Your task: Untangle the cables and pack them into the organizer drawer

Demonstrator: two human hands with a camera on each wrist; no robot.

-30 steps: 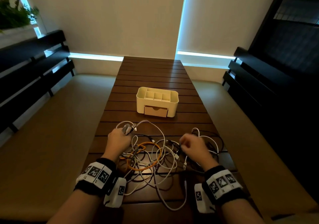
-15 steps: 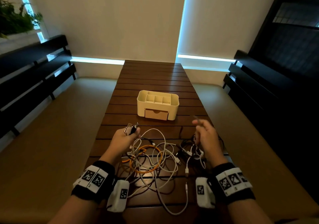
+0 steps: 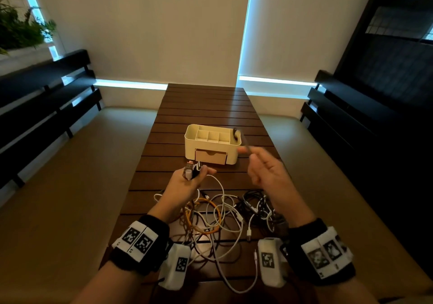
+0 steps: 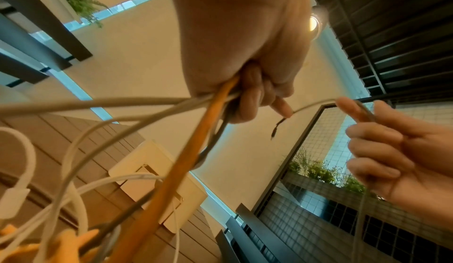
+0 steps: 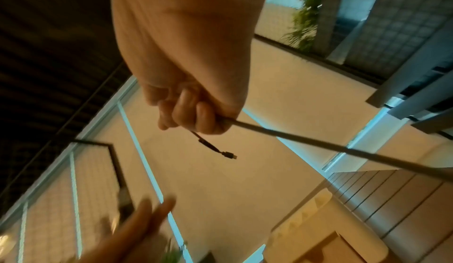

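A tangle of white, orange and black cables (image 3: 222, 212) lies on the wooden slat table (image 3: 206, 106) in front of me. My left hand (image 3: 196, 174) is raised over its left side and grips a bundle of plug ends (image 3: 192, 169). The left wrist view shows an orange cable (image 4: 196, 151) and white ones running out of that fist (image 4: 257, 100). My right hand (image 3: 250, 153) is lifted and pinches a thin dark cable (image 5: 318, 143), whose plug end (image 5: 228, 154) dangles free. The cream organizer (image 3: 189, 139) stands behind the hands, its tan drawer (image 3: 210, 157) closed.
Padded bench seats run along both sides of the table, with dark slatted backrests (image 3: 46, 97) behind them. The far half of the table beyond the organizer holds nothing. A plant (image 3: 21, 29) sits at the upper left.
My right hand has risen from the tangle and moved forward towards the organizer, drawing the dark cable up with it. My left hand has lifted a little with its plug bundle.
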